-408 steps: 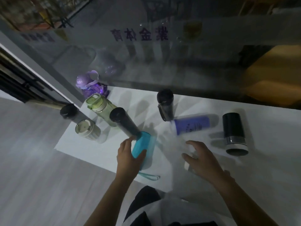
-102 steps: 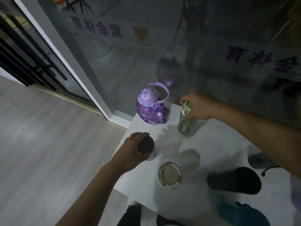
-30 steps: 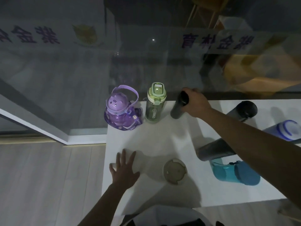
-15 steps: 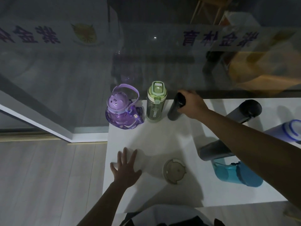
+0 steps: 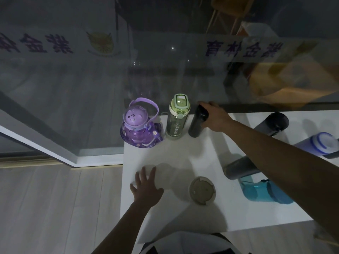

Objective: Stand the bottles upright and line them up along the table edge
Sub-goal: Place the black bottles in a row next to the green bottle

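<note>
Along the far edge of the bench [image 5: 174, 162], against the glass, three bottles stand in a row: the purple bottle [image 5: 136, 128] at the left corner, the green bottle [image 5: 177, 118] just beside it, and the black flask [image 5: 198, 121] next in line. The right hand [image 5: 215, 117] is on the flask, its fingers [image 5: 203, 105] wrapped over the cap and upper body; the flask looks upright or very nearly so, though the dim light makes a slight lean hard to rule out. The left hand [image 5: 146, 186] lies flat on the bench near the front left corner, fingers spread, holding nothing.

Four bottles are not yet in the row. The beige cup [image 5: 202, 190] stands upright near the front edge, just right of the left hand and well apart from the row. The grey flask [image 5: 242, 167] lies on its side, its long axis running from the front left up toward the far right, partly hidden under the right forearm. The teal bottle [image 5: 264, 192] lies on its side just in front of it, long axis roughly along the bench. The blue bottle [image 5: 319, 145] sits at the right border, partly cut off, and seems to be lying down.

The next free slot is just right of the black flask. The cup is nearer the left hand; the lying bottles all sit to the right, under or beyond the right arm, so that hand is better placed for them once it lets go.
</note>
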Tool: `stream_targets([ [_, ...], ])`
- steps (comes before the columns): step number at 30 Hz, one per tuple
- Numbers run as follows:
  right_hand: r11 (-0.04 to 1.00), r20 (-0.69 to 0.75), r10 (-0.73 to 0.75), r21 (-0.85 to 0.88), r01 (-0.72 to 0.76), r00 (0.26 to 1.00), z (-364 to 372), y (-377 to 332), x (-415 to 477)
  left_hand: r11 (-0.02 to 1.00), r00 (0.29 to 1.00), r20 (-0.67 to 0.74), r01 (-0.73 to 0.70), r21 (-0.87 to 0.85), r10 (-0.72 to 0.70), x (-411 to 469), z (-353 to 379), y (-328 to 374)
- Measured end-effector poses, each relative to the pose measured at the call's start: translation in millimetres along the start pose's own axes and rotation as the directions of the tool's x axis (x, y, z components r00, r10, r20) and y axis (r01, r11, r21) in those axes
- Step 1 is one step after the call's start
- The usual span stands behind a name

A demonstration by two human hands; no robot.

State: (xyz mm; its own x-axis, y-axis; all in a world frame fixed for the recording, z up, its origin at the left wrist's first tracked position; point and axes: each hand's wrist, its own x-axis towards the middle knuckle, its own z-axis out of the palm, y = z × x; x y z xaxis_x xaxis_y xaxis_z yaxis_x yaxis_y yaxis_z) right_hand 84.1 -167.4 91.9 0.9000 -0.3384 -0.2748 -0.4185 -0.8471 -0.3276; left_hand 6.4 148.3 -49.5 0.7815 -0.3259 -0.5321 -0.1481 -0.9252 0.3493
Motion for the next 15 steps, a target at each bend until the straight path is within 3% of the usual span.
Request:
stream_targets([
  [8,0.992,-0.068,-0.023,0.119,0.031,0.997,-20.9,25.3,-22.4,0.996,0.997,0.041,-0.071,-0.048,0.073,12.7,-9.5,31.1],
  [15,0.993,-0.171,0.086,-0.066,-0.098,0.982,-70.4,116.0,-52.3,0.995,0.997,0.06,-0.036,-0.089,0.041,28.8,-14.6,66.1],
])
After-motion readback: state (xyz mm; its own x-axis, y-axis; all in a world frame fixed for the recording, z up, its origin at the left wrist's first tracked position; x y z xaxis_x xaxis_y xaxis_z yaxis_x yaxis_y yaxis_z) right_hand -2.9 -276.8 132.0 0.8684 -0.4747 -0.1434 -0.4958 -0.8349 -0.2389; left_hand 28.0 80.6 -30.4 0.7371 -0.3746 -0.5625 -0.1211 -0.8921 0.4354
